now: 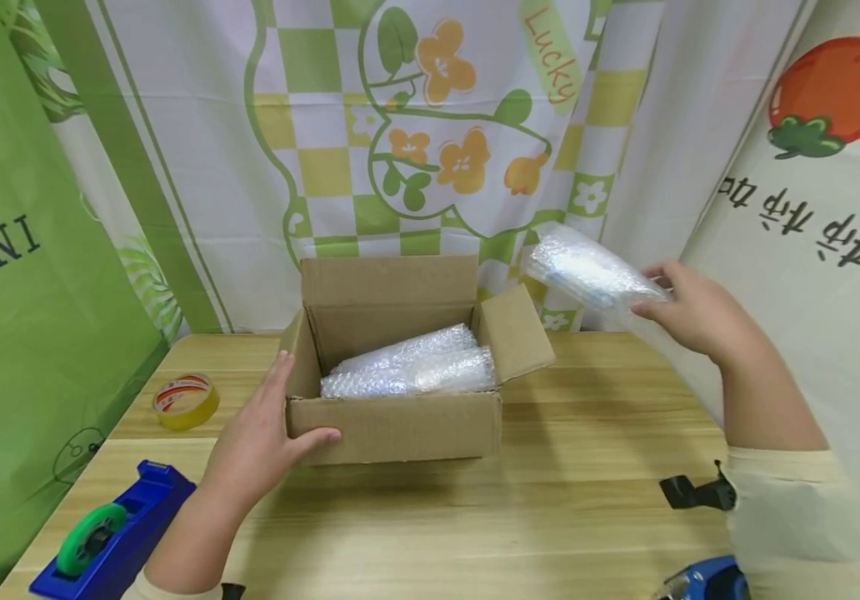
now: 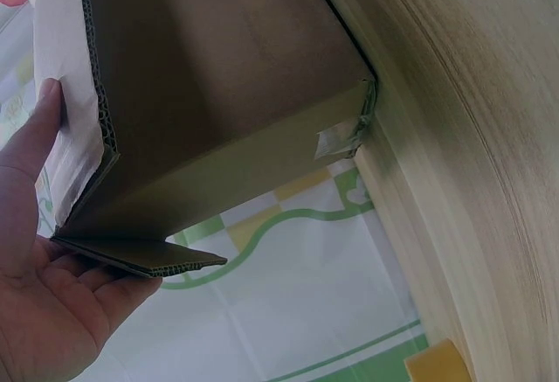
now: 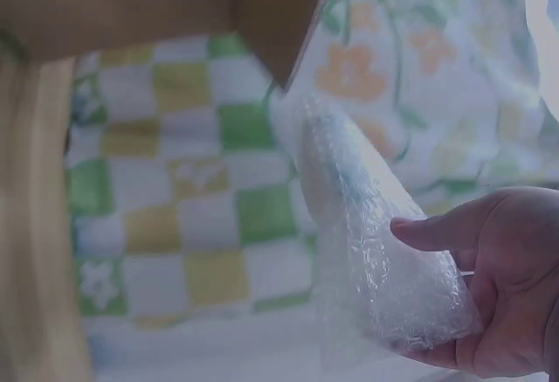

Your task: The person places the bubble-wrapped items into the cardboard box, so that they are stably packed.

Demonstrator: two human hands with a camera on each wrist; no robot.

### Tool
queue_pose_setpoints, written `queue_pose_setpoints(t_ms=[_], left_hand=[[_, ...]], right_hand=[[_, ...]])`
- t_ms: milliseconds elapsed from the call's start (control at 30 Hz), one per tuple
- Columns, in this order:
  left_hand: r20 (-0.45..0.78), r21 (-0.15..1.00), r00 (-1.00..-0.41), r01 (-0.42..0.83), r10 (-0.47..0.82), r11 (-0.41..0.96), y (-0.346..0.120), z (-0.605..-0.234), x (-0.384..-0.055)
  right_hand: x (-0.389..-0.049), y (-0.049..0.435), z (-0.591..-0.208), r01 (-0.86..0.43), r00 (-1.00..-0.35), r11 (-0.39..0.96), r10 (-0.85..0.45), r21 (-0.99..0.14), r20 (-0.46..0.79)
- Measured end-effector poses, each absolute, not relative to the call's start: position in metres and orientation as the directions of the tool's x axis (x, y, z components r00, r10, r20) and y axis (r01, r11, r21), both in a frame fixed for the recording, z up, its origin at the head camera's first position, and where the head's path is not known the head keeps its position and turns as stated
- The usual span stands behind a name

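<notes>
An open cardboard box (image 1: 392, 429) stands on the table with two bubble-wrapped bundles (image 1: 415, 362) lying side by side in it. At its near left corner my left hand (image 1: 253, 433) grips the box, thumb on the front and fingers along the left flap. The left wrist view shows this hand (image 2: 52, 295) at the flap (image 2: 140, 255). Up to the right of the box, my right hand (image 1: 696, 308) holds another bubble-wrapped bundle (image 1: 587, 267) by one end, above the table. What is inside the wrap cannot be made out. The right wrist view shows the thumb and fingers around this bundle (image 3: 376, 242).
A roll of yellow tape (image 1: 186, 402) lies left of the box. Nearer, beside my left forearm, is a blue tape dispenser (image 1: 126, 525) with a green wheel. A small black object (image 1: 696, 492) and a blue object (image 1: 707, 579) lie near my right sleeve. Curtains hang behind the table.
</notes>
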State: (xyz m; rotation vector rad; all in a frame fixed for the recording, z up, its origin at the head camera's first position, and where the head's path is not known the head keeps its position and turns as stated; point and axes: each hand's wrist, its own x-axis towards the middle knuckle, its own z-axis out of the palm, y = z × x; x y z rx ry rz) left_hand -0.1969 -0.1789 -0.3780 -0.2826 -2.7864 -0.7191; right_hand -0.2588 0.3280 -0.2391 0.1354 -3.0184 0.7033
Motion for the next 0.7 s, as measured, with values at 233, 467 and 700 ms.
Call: queue_pose_setpoints(t_ms=[233, 467, 700], left_hand=[[0.290, 0.443, -0.949, 0.252, 0.128, 0.861, -0.179, -0.378, -0.196], [0.292, 0.441, -0.948, 0.252, 0.128, 0.861, -0.179, -0.378, -0.197], [0.291, 0.442, -0.949, 0.244, 0.120, 0.863, -0.179, -0.378, -0.196]], right_hand=[[-0.246, 0.279, -0.206, -0.243, -0.969, 0.847, -0.191, -0.472, 0.157], [-0.240, 0.235, -0.193, -0.344, -0.939, 0.818, -0.292, -0.461, 0.183], [-0.253, 0.191, -0.204, -0.436, -0.900, 0.792, -0.395, -0.428, 0.186]])
